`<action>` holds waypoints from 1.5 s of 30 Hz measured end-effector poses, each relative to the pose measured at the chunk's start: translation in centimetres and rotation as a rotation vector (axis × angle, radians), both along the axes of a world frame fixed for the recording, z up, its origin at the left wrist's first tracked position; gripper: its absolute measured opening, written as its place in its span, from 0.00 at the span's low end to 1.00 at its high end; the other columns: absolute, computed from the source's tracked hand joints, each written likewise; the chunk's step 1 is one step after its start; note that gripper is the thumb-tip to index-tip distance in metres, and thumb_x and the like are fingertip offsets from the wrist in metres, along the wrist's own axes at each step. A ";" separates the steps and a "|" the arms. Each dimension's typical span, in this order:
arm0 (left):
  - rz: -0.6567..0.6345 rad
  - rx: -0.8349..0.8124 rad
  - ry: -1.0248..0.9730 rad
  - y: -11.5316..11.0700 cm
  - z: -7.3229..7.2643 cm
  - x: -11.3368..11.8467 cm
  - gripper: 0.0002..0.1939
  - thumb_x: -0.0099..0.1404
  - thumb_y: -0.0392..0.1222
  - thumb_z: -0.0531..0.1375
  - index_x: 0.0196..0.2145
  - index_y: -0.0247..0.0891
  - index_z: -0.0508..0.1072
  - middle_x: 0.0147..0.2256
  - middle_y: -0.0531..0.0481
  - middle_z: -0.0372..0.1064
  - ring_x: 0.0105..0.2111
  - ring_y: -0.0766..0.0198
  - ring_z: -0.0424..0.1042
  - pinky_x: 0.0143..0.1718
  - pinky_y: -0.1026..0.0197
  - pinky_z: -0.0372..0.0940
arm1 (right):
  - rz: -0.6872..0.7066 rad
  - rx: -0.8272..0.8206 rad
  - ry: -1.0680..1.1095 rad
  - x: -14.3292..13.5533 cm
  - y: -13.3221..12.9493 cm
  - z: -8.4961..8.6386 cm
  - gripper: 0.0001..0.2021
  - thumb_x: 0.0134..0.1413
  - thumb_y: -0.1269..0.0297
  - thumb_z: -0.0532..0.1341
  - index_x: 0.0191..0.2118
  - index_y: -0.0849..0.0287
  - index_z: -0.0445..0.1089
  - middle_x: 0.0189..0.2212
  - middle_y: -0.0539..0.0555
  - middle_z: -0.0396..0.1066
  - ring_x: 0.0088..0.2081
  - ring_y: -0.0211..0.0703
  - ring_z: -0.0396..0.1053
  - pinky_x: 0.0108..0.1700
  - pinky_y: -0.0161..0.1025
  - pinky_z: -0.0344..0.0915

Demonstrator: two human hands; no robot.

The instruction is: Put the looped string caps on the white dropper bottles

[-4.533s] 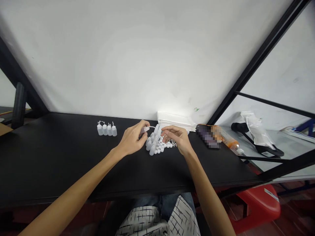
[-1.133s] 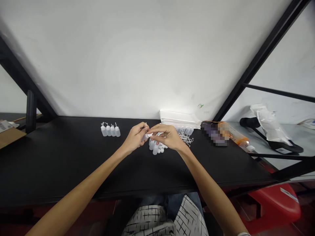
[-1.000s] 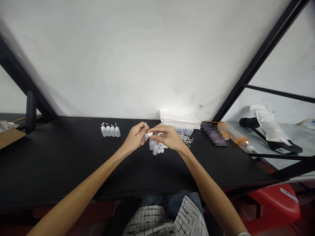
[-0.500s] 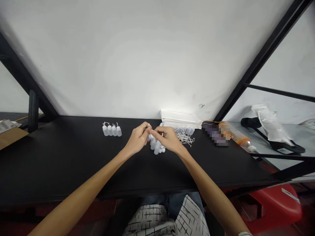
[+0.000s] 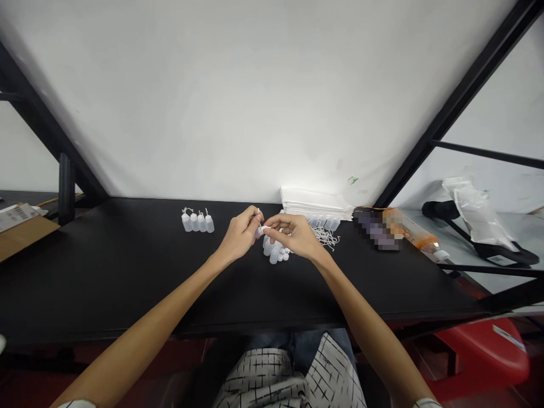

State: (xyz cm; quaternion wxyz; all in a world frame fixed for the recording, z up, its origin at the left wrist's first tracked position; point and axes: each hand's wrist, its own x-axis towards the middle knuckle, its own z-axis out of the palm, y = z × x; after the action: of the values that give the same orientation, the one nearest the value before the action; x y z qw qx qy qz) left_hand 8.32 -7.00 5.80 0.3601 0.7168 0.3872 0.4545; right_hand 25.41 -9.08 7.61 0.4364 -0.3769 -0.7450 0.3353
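Observation:
My left hand [image 5: 241, 233] is closed around a small translucent squeeze bottle [image 5: 258, 232], mostly covered by the fingers. A thin white tip pokes up above its thumb. From the other side, my right hand [image 5: 296, 233] pinches a small white cap [image 5: 266, 228] close against that bottle; whether the two are joined is hard to see. Below the hands lie several loose bottles [image 5: 274, 254] and small white caps [image 5: 283, 256]. To the left, a row of several capped bottles [image 5: 198, 222] stands upright, with white straps at their tops.
Behind my right hand lie a pile of white strap pieces [image 5: 328, 238], more bottles [image 5: 325, 223] and a stack of white sheets [image 5: 314, 201]. An orange-labelled drink bottle [image 5: 419, 237] lies on the right. A cardboard box [image 5: 25, 229] is at far left, a red stool [image 5: 484, 354] below right.
My right hand has drawn slightly away from my left, with its fingers less bunched, so the white cap between them now shows. The whole view has shifted a little.

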 end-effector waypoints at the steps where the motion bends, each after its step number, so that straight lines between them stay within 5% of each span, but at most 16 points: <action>1: -0.001 0.006 0.004 -0.1 0.0 0.0 0.11 0.70 0.46 0.50 0.32 0.39 0.63 0.20 0.59 0.55 0.17 0.72 0.57 0.20 0.68 0.54 | -0.008 0.008 -0.008 0.0 0.1 -0.1 0.12 0.54 0.56 0.64 0.33 0.61 0.73 0.26 0.53 0.73 0.23 0.36 0.69 0.24 0.34 0.64; 6: -0.021 0.037 0.041 -0.5 0.0 0.4 0.10 0.69 0.45 0.50 0.31 0.39 0.62 0.21 0.58 0.55 0.18 0.71 0.56 0.21 0.68 0.54 | -0.053 0.078 -0.055 0.0 0.5 -0.6 0.17 0.58 0.52 0.60 0.27 0.62 0.71 0.20 0.50 0.68 0.22 0.35 0.65 0.24 0.33 0.62; 15: 0.034 0.065 0.034 -0.2 0.0 0.1 0.11 0.70 0.46 0.49 0.32 0.39 0.63 0.21 0.58 0.58 0.18 0.70 0.58 0.22 0.67 0.55 | -0.025 0.135 -0.115 0.0 0.0 -0.4 0.09 0.56 0.60 0.62 0.35 0.61 0.74 0.27 0.52 0.74 0.26 0.36 0.67 0.25 0.32 0.59; 23: 0.136 0.327 0.216 -1.1 0.1 0.3 0.09 0.71 0.42 0.45 0.35 0.40 0.61 0.23 0.56 0.60 0.21 0.68 0.60 0.28 0.65 0.56 | -0.090 0.296 -0.311 -0.2 0.1 -0.9 0.22 0.65 0.56 0.53 0.21 0.60 0.63 0.17 0.47 0.60 0.20 0.33 0.55 0.26 0.33 0.51; 32: 0.157 0.331 0.236 -1.0 0.2 0.2 0.09 0.71 0.40 0.45 0.37 0.40 0.62 0.21 0.57 0.61 0.20 0.67 0.64 0.28 0.65 0.57 | -0.060 0.299 -0.211 0.0 0.0 -0.7 0.10 0.57 0.58 0.61 0.32 0.60 0.71 0.26 0.51 0.70 0.26 0.36 0.66 0.28 0.33 0.59; 38: 0.194 0.362 0.273 -1.5 0.0 0.4 0.09 0.71 0.40 0.45 0.38 0.39 0.64 0.20 0.57 0.62 0.19 0.66 0.65 0.27 0.65 0.57 | 0.019 0.153 -0.248 -0.2 -0.2 -0.6 0.23 0.64 0.54 0.53 0.20 0.61 0.64 0.15 0.47 0.61 0.19 0.33 0.58 0.24 0.32 0.54; 45: 0.161 0.345 0.213 -1.1 0.2 0.2 0.09 0.71 0.40 0.46 0.37 0.39 0.64 0.22 0.57 0.63 0.19 0.68 0.67 0.26 0.66 0.60 | -0.014 0.272 -0.164 -0.2 -0.2 -0.6 0.09 0.59 0.60 0.60 0.33 0.61 0.71 0.26 0.50 0.70 0.24 0.33 0.64 0.26 0.31 0.59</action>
State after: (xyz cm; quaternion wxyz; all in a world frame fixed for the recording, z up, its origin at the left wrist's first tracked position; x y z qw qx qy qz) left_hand 8.56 -8.13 6.04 0.1518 0.7786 0.3956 0.4629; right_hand 25.25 -9.24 7.01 0.4236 -0.3456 -0.8140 0.1964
